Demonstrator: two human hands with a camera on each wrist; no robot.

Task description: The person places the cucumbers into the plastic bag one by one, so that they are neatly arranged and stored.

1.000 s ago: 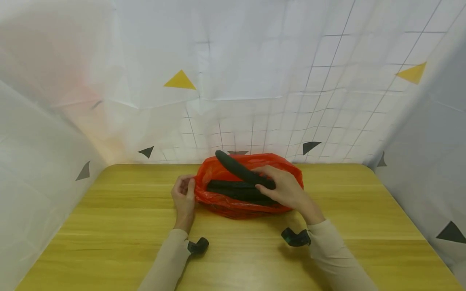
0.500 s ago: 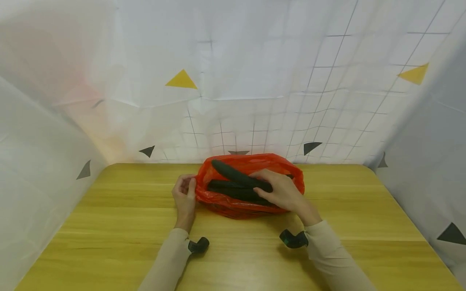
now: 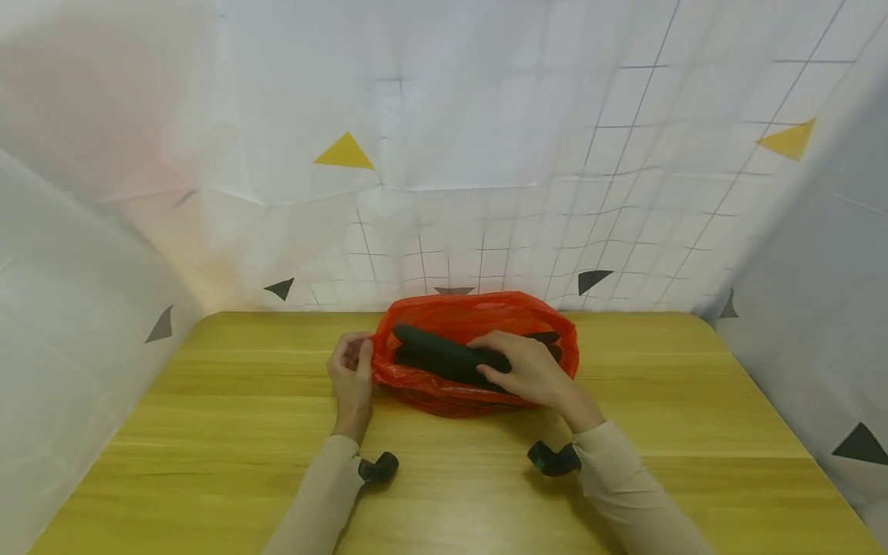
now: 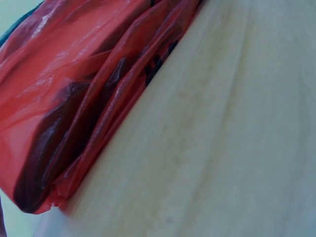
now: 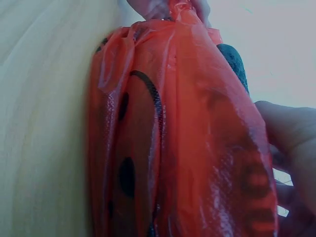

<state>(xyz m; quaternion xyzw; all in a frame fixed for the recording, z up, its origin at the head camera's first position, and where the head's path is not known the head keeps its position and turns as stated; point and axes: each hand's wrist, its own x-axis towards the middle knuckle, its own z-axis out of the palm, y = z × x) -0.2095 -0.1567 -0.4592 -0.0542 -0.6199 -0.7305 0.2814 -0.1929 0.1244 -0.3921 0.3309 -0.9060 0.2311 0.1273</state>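
An open red plastic bag (image 3: 451,405) sits at the back of the table, with several dark green cucumbers inside. At the bag's left end, my left hand (image 3: 352,378) pinches its rim; the right wrist view shows those fingers (image 5: 200,10) gathering the plastic. My right hand (image 3: 530,366) reaches over the front rim and grips a cucumber (image 3: 437,348) near its right end. That cucumber lies low in the bag, over the others, and its free end (image 5: 234,61) rises above the plastic in the right wrist view. More cucumber ends (image 3: 544,338) show behind my right hand.
The wooden table (image 3: 243,416) has rounded back corners. A white sheet (image 3: 451,116) with grid lines and coloured triangles stands right behind it, and more sheeting (image 3: 819,293) flanks the sides. Dark wrist cameras (image 3: 378,468) stick out from both sleeves.
My right hand has lowered the cucumber from a raised, tilted position down into the bag, moving slightly left. My left hand stays at the bag's rim.
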